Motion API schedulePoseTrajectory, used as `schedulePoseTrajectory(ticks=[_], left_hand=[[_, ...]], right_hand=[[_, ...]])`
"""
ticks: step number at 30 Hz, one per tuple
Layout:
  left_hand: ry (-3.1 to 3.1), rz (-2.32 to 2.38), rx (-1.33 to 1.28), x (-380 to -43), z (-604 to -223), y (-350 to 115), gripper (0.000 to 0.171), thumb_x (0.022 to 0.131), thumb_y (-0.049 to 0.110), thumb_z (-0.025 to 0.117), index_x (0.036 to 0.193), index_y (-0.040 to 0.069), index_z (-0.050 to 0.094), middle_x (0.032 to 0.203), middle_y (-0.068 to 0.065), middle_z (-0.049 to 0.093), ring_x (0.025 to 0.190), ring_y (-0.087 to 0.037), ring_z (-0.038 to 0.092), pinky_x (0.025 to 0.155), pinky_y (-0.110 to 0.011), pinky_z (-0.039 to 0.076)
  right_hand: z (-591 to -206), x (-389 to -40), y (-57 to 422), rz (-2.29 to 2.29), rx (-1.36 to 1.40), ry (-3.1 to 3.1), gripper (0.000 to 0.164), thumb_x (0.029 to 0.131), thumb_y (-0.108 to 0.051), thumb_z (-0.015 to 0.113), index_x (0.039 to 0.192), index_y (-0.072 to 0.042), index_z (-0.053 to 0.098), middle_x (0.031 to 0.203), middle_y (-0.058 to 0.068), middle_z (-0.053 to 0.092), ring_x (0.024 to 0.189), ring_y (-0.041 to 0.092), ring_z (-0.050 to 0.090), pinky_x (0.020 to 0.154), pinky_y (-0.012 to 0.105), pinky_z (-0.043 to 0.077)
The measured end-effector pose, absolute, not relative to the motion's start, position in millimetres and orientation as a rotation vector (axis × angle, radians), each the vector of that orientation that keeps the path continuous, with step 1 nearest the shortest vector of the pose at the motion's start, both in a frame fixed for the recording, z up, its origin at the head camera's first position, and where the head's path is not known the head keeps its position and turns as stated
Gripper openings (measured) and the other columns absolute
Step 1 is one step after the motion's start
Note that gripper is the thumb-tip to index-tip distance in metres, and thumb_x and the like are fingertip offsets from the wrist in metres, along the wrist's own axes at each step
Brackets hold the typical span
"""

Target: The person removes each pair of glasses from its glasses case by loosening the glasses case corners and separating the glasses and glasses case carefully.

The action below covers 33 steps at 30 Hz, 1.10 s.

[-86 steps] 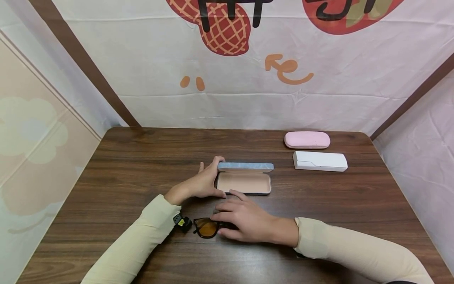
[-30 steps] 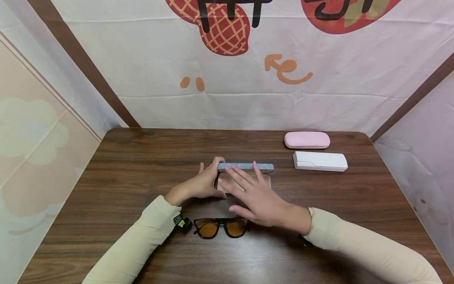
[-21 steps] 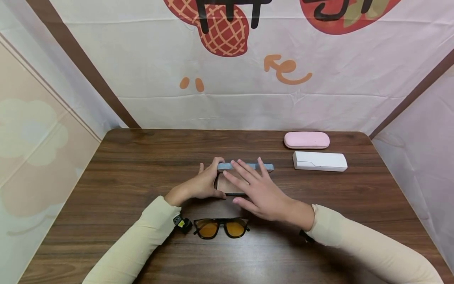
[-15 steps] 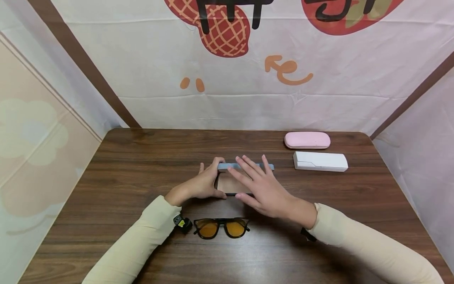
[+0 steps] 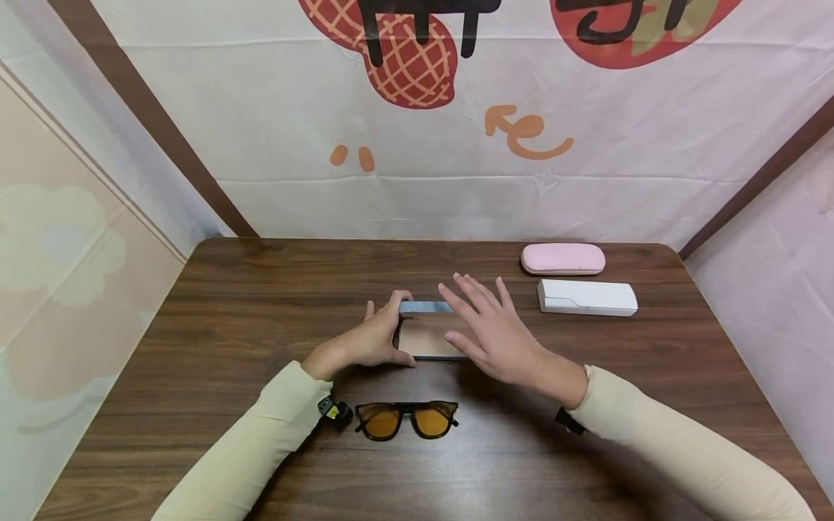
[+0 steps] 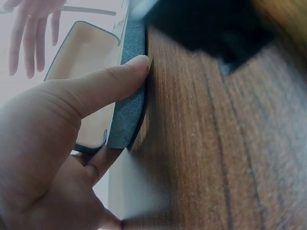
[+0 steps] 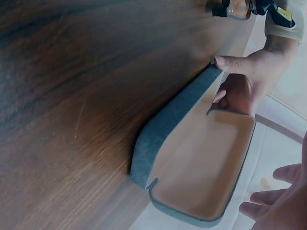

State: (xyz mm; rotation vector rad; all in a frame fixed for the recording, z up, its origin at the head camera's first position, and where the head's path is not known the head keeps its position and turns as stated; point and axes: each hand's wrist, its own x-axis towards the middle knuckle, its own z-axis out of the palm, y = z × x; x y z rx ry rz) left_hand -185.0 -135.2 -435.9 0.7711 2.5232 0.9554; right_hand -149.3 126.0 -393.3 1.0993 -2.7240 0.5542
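Note:
A blue glasses case with a beige lining stands with its lid up on the table. My left hand grips its left end, thumb along the front wall and fingers behind, as the left wrist view shows with the thumb across the case. Over the case's right part, my right hand is held with straight, spread fingers, holding nothing. In the right wrist view those fingers stand apart from the case. Black-framed sunglasses with amber lenses lie on the table in front of the case.
At the right rear of the wooden table lie a pink glasses case and, in front of it, a white case. A printed cloth hangs behind the table.
My right hand has left the sunglasses and moved up to the case, then drifted rightward across it with fingers spread. My left hand keeps its grip; the case and sunglasses stay put.

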Motion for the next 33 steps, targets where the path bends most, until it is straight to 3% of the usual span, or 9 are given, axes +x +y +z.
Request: schedulePoseTrajectory(ticks=[5,12,21,26,33], left_hand=[[2.529,0.945,0.773,-185,-437,-135,0.1,0.077,0.024,0.092,0.144,0.005,0.02,0.147,-0.022,0.044,0.144,-0.036,0.039,0.112,-0.074,-0.006],[2.537,0.937,0.772,-185,-438,-135,0.1,0.078,0.024,0.092,0.144,0.004,0.019,0.145,-0.023,0.049,0.143,-0.036,0.04,0.112,-0.074,-0.006],[2.534,0.926,0.768,-184,-438,-135,0.101,0.079,0.025,0.091,0.145,0.003,0.018,0.139,-0.026,0.056,0.14,-0.037,0.045,0.114,-0.071,-0.008],[2.535,0.928,0.772,-184,-439,-135,0.101,0.079,0.025,0.091,0.145,0.004,0.018,0.141,-0.026,0.054,0.139,-0.036,0.045,0.114,-0.071,-0.008],[2.539,0.929,0.784,-184,-441,-135,0.1,0.079,0.025,0.091,0.145,0.004,0.018,0.147,-0.025,0.046,0.142,-0.035,0.042,0.113,-0.071,-0.007]], right_hand=[[-395,-153,130,0.589,1.053,-2.714,0.075,0.106,-0.063,0.019,0.161,-0.013,0.03,0.162,0.018,0.031,0.148,0.038,0.031,0.117,0.068,0.009],[-399,-159,134,0.62,0.979,-2.758,0.068,0.108,-0.057,0.03,0.161,-0.014,0.031,0.159,0.017,0.037,0.146,0.036,0.034,0.118,0.066,0.012],[-402,-167,140,0.723,0.891,-2.75,0.059,0.109,-0.045,0.044,0.154,-0.007,0.044,0.149,0.022,0.05,0.137,0.039,0.046,0.113,0.064,0.028],[-406,-171,143,0.813,0.849,-2.742,0.054,0.109,-0.039,0.046,0.149,-0.002,0.049,0.145,0.022,0.054,0.134,0.039,0.05,0.111,0.058,0.036],[-413,-176,147,1.004,0.721,-2.828,0.051,0.11,-0.036,0.045,0.147,-0.001,0.051,0.145,0.02,0.054,0.133,0.036,0.051,0.111,0.054,0.037]])
